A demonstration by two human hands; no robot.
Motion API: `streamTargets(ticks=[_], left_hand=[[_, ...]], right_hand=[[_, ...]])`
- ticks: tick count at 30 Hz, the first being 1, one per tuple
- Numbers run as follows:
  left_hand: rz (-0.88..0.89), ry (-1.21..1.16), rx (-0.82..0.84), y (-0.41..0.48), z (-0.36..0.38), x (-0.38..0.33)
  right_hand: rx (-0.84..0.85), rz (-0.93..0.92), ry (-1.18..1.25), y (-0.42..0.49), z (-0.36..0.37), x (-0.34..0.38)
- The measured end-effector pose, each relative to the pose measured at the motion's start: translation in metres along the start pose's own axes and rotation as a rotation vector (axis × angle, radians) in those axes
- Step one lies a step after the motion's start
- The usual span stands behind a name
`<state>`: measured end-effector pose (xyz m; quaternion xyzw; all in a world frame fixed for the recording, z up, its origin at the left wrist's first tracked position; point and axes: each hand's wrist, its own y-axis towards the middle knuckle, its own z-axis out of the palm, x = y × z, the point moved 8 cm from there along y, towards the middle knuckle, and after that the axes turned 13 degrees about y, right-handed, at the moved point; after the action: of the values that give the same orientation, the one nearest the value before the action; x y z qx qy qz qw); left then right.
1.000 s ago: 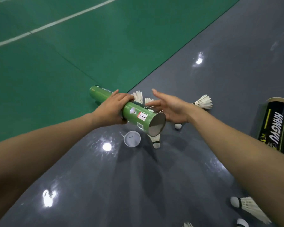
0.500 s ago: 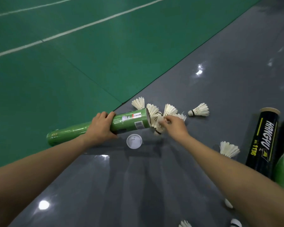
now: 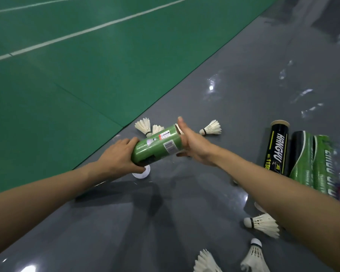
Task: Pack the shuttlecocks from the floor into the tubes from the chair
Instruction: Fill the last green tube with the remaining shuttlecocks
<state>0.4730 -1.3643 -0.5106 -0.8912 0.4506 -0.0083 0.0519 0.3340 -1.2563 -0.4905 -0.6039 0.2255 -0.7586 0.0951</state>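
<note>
Four tubes (image 3: pixel 157 147) (image 3: pixel 277 148) (image 3: pixel 301 154) (image 3: pixel 322 165), at least seven shuttlecocks (image 3: pixel 211 128), one lid (image 3: pixel 140 174), two hands (image 3: pixel 118 156) (image 3: pixel 194 148)

Of the person, only two arms show. The left forearm (image 3: pixel 47 195) is bare along all its visible length, smooth, broad at the picture's edge and tapering to a narrow wrist. The wide lens swells the near part. The right forearm (image 3: pixel 273 191) is bare too and of like build, with a faint ridge of tendon running into the wrist. The left grip (image 3: pixel 120 157) is bare, seen from its back, with rounded knuckles and slim fingers. The right grip (image 3: pixel 194 149) is bare as well, seen from its thumb side — a long thumb and a broad heel; its fingers are mostly hidden.
</note>
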Motion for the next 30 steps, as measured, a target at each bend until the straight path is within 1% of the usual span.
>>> streamTargets(ticks=[2, 3, 4, 5, 7, 8, 9, 10, 11, 13, 15, 16, 18, 22, 24, 25, 27, 30], left_hand=[[0.073, 0.072, -0.005, 0.002, 0.000, -0.014], [0.092, 0.097, -0.010, 0.005, 0.000, -0.020], [0.082, 0.099, 0.001, 0.009, 0.002, -0.022], [0.051, 0.083, 0.024, 0.013, 0.004, -0.022], [-0.030, 0.031, 0.097, 0.020, 0.014, -0.014], [-0.067, 0.010, 0.132, 0.023, 0.020, -0.008], [-0.098, -0.005, 0.156, 0.025, 0.026, -0.002], [-0.127, -0.011, 0.178, 0.025, 0.033, 0.003], [-0.148, -0.007, 0.199, 0.025, 0.038, 0.007], [-0.173, 0.001, 0.246, 0.025, 0.050, 0.012], [-0.182, -0.004, 0.273, 0.027, 0.058, 0.014], [-0.178, -0.002, 0.280, 0.027, 0.061, 0.014], [-0.164, 0.003, 0.296, 0.029, 0.065, 0.011], [-0.143, 0.030, 0.305, 0.029, 0.071, 0.006], [-0.149, 0.025, 0.302, 0.028, 0.071, 0.006], [-0.152, 0.019, 0.301, 0.028, 0.071, 0.007], [-0.151, 0.014, 0.299, 0.027, 0.070, 0.007], [-0.151, 0.012, 0.291, 0.025, 0.066, 0.008]], right_hand=[[0.115, 0.140, 0.015, -0.006, -0.006, -0.008], [0.123, 0.160, 0.033, -0.005, -0.011, -0.008], [0.087, 0.142, 0.068, -0.001, -0.021, -0.007], [-0.007, 0.079, 0.133, 0.006, -0.034, -0.001], [-0.326, -0.095, 0.300, 0.016, -0.076, 0.006], [-0.474, -0.158, 0.337, 0.018, -0.097, 0.004], [-0.567, -0.185, 0.295, 0.020, -0.112, -0.001], [-0.608, -0.166, 0.145, 0.024, -0.125, -0.008], [-0.599, -0.121, -0.053, 0.031, -0.131, -0.017], [-0.527, -0.016, -0.464, 0.047, -0.137, -0.037], [-0.474, 0.017, -0.759, 0.061, -0.130, -0.042], [-0.456, 0.018, -0.855, 0.067, -0.124, -0.042], [-0.431, 0.028, -0.954, 0.082, -0.116, -0.043], [-0.426, 0.032, -1.033, 0.106, -0.113, -0.056], [-0.516, -0.035, -1.009, 0.104, -0.124, -0.058], [-0.576, -0.064, -0.942, 0.099, -0.131, -0.057], [-0.625, -0.083, -0.713, 0.087, -0.144, -0.058], [-0.553, -0.186, -0.226, 0.066, -0.150, -0.050]])
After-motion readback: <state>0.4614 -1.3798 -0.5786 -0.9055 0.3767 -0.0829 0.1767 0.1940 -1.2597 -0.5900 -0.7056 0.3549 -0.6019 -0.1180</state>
